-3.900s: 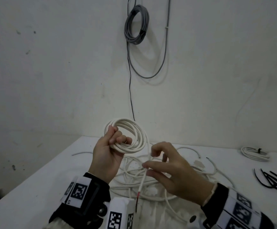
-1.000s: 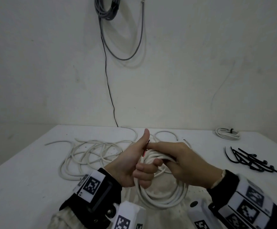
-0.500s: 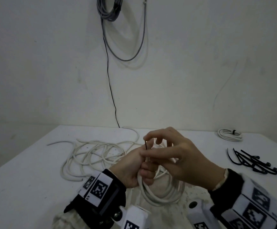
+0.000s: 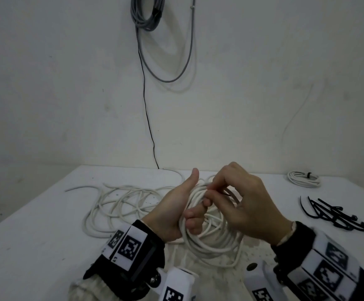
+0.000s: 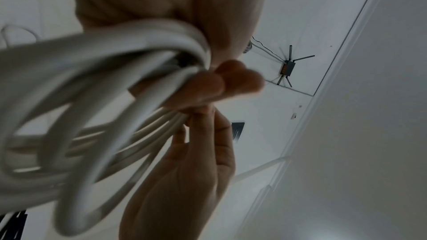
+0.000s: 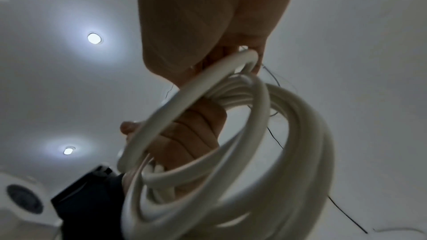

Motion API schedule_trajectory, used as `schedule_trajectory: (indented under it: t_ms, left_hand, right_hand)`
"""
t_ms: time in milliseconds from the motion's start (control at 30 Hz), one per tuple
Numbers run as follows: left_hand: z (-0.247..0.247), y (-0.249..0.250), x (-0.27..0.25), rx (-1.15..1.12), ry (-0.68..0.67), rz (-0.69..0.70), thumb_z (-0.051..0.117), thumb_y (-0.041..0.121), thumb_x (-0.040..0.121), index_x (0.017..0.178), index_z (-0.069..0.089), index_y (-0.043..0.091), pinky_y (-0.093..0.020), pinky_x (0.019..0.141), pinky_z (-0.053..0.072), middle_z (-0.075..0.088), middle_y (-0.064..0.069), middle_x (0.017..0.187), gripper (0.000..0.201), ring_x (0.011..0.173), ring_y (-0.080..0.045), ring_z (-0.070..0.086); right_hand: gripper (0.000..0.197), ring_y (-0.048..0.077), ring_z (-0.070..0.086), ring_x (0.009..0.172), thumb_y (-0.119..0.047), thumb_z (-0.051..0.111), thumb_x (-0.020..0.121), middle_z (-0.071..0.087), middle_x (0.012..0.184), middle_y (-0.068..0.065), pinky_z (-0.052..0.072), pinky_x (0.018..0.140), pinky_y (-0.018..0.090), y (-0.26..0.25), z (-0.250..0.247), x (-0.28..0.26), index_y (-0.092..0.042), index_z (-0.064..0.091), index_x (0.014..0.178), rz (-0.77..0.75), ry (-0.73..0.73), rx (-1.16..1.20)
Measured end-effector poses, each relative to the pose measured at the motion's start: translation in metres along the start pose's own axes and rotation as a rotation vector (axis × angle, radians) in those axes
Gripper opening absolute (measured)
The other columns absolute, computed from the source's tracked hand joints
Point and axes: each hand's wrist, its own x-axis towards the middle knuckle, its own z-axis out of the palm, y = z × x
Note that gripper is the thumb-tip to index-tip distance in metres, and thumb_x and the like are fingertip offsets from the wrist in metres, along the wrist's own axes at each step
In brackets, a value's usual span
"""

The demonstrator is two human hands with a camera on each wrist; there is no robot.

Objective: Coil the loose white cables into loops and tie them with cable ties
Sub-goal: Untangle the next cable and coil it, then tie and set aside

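My left hand (image 4: 183, 216) grips a coil of white cable (image 4: 209, 246) above the table, fingers wrapped round the bundle and thumb pointing up. In the left wrist view the coil (image 5: 97, 116) fills the left side, blurred. My right hand (image 4: 217, 192) is at the top of the coil and pinches a thin dark strand (image 4: 227, 194) there, apparently the cable's bare end. The right wrist view shows the coil (image 6: 265, 152) hanging below my right fingers (image 6: 245, 50). A second white cable (image 4: 122, 203) lies loose on the table to the left.
A pile of black cable ties (image 4: 337, 216) lies on the table's right side. A small tied white coil (image 4: 304, 179) sits at the back right. Grey cable (image 4: 148, 14) hangs on the wall, and a thin black wire (image 4: 148, 127) runs down to the white table (image 4: 35, 246).
The coil came down from in front of the wall to just above the table. In the last half second my right fingers dropped onto its top; the dark strand went from standing up to lying sideways.
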Motion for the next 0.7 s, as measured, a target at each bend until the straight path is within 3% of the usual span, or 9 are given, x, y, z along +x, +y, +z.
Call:
schedule_trajectory:
  t_ms: [67,133,200,233,333,433,500,600,700]
  left_hand:
    - [0.000,0.001,0.001,-0.020,-0.062,-0.035,0.031,0.068,0.074,0.047,0.047,0.013,-0.009,0.027,0.018,0.025,0.007,0.025,0.064,0.017,-0.003,0.023]
    - [0.000,0.001,0.001,-0.069,-0.156,-0.087,0.029,0.070,0.073,0.044,0.049,0.015,-0.009,0.027,0.015,0.027,0.008,0.024,0.065,0.016,-0.002,0.025]
    - [-0.002,-0.003,0.004,-0.122,-0.240,-0.114,0.024,0.074,0.076,0.046,0.050,0.016,-0.010,0.027,0.018,0.031,0.008,0.025,0.070,0.017,-0.001,0.028]
    - [-0.004,-0.005,0.005,-0.142,-0.269,-0.118,0.023,0.077,0.077,0.047,0.050,0.016,-0.010,0.027,0.019,0.032,0.009,0.026,0.073,0.018,0.000,0.029]
    - [-0.004,-0.006,0.007,-0.177,-0.279,-0.125,0.025,0.081,0.073,0.049,0.049,0.014,-0.010,0.028,0.018,0.033,0.008,0.026,0.075,0.018,-0.001,0.030]
    - [0.000,-0.003,0.011,-0.144,-0.203,-0.150,0.028,0.080,0.070,0.048,0.045,0.012,-0.008,0.029,0.017,0.029,0.007,0.026,0.073,0.018,-0.002,0.026]
    - [-0.001,0.000,0.015,-0.061,-0.129,-0.180,0.021,0.081,0.075,0.045,0.044,0.014,-0.007,0.029,0.016,0.027,0.007,0.027,0.077,0.018,-0.002,0.024]
    - [-0.003,0.005,0.022,-0.031,-0.068,-0.231,0.015,0.081,0.078,0.045,0.044,0.016,-0.006,0.029,0.016,0.026,0.007,0.028,0.078,0.019,-0.001,0.023]
    - [-0.002,0.006,0.026,-0.027,-0.040,-0.246,0.015,0.079,0.080,0.047,0.045,0.016,-0.006,0.029,0.015,0.027,0.007,0.029,0.077,0.018,-0.001,0.023]
  right_hand:
    - [0.010,0.014,0.050,0.074,-0.020,0.053,0.081,0.055,0.076,-0.003,0.042,0.066,0.025,-0.002,0.007,-0.005,-0.011,0.055,0.076,0.072,0.026,0.066]
    - [0.015,0.011,0.054,0.082,-0.025,0.044,0.088,0.053,0.092,-0.003,0.045,0.072,0.021,-0.003,0.017,-0.014,-0.014,0.054,0.093,0.174,0.027,0.210]
    - [0.031,0.002,0.059,0.081,-0.044,0.037,0.093,0.057,0.096,-0.010,0.043,0.072,0.010,-0.003,0.023,-0.021,-0.023,0.048,0.112,0.267,0.018,0.298]
    - [0.037,-0.001,0.060,0.077,-0.056,0.032,0.093,0.061,0.093,-0.015,0.042,0.070,0.007,-0.003,0.025,-0.022,-0.029,0.047,0.114,0.284,0.018,0.289]
    - [0.040,-0.002,0.057,0.059,-0.071,0.028,0.086,0.060,0.065,-0.024,0.039,0.058,0.008,0.001,0.026,-0.021,-0.040,0.053,0.084,0.317,0.036,0.211]
    - [0.037,0.001,0.053,0.055,-0.065,0.038,0.082,0.056,0.056,-0.017,0.039,0.055,0.016,0.006,0.024,-0.022,-0.035,0.046,0.061,0.400,0.032,0.178]
    - [0.032,0.004,0.055,0.057,-0.063,0.042,0.081,0.059,0.060,-0.013,0.043,0.057,0.019,0.004,0.021,-0.024,-0.035,0.053,0.072,0.417,0.014,0.159]
    - [0.024,-0.002,0.056,0.064,-0.049,0.054,0.088,0.061,0.067,-0.019,0.042,0.066,0.010,-0.002,0.017,-0.027,-0.042,0.055,0.111,0.466,0.006,0.328]
    - [0.025,-0.005,0.059,0.065,-0.024,0.058,0.084,0.065,0.065,-0.016,0.043,0.068,0.009,-0.002,0.018,-0.029,-0.028,0.064,0.108,0.556,0.099,0.553]
